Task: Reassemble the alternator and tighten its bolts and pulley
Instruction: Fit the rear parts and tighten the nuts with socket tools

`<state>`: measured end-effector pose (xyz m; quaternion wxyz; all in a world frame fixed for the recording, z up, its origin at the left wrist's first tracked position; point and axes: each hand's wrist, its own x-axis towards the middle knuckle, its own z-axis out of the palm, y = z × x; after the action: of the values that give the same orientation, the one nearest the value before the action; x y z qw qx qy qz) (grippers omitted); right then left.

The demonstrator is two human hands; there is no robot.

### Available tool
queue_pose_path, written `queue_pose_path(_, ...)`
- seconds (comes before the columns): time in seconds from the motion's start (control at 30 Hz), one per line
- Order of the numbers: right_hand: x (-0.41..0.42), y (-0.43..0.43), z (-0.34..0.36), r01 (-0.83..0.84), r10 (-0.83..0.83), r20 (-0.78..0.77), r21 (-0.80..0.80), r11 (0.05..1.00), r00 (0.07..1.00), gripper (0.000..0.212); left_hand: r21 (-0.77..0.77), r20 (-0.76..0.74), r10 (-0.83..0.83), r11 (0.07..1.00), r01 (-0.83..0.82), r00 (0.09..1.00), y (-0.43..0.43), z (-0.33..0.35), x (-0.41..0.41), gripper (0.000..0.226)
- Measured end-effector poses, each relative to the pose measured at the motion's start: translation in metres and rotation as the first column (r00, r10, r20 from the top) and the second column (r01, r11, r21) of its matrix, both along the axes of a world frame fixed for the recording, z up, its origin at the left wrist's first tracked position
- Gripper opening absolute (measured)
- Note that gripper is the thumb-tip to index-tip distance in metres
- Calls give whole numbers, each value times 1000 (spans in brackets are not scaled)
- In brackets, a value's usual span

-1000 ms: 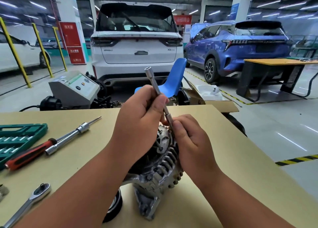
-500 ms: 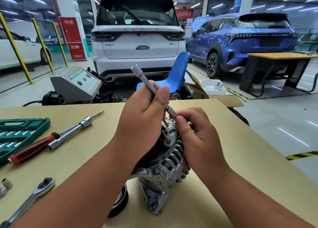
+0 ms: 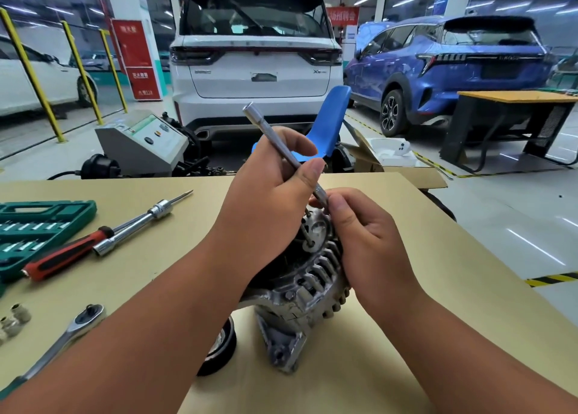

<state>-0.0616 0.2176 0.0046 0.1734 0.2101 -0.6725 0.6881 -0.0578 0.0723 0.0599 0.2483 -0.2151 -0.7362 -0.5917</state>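
Note:
A silver alternator (image 3: 308, 283) stands on the tan table (image 3: 422, 288), with its black pulley (image 3: 219, 351) at the lower left. My left hand (image 3: 269, 191) grips a long silver socket extension (image 3: 269, 132) that slants up to the left. Its lower tip meets the top of the alternator, where a thin bolt (image 3: 308, 235) sticks out. My right hand (image 3: 366, 241) holds the alternator's right side, and its thumb and fingers pinch the tool's lower end. My left forearm hides most of the alternator's left half.
On the left of the table lie a red-handled screwdriver (image 3: 62, 257), a silver extension bar (image 3: 137, 229), a ratchet wrench (image 3: 62, 335), a few loose sockets (image 3: 14, 318) and a green socket case (image 3: 34, 229). Beyond the table stand a grey machine (image 3: 144, 141), a blue chair (image 3: 328, 122) and parked cars.
The socket extension has tilted further to the left and its lower tip has come down onto the alternator's top. My right hand stays on the alternator's side.

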Motion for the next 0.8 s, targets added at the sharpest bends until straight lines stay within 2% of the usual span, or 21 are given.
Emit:
queue_pose_path(0.2, 1, 1, -1, -51, 50, -54, -12, 999, 997, 5, 90, -60, 26, 996, -21, 998, -4, 3, 7, 12)
queue_pose_path(0.27, 2, 1, -1, -62, 60, -41, -39, 997, 997, 10, 84, -64, 26, 996, -20, 998, -4, 3, 6, 10)
queue_pose_path(0.37, 3, 0, 1, -59, 60, 25, -35, 998, 998, 32, 52, -50, -8, 999, 10, 999, -1, 1, 5, 8)
queue_pose_path(0.43, 3, 0, 1, -39, 40, 44, -27, 999, 998, 35, 33, -38, -4, 999, 5, 999, 0, 1, 5, 10)
queue_pose_path(0.57, 2, 0, 1, -37, 37, 11, -54, 998, 999, 16, 8, -48, 104, 995, -104, 993, -3, 3, 4, 7)
queue_pose_path(0.67, 1, -1, 0, -42, 41, -25, -51, 998, 999, 4, -3, -60, 180, 984, -180, 982, -5, 2, 4, 26)
queue_pose_path(0.8, 2, 2, 1, -45, 47, 49, -45, 998, 998, 26, -38, -45, 164, 985, -166, 985, -4, 1, 5, 29)
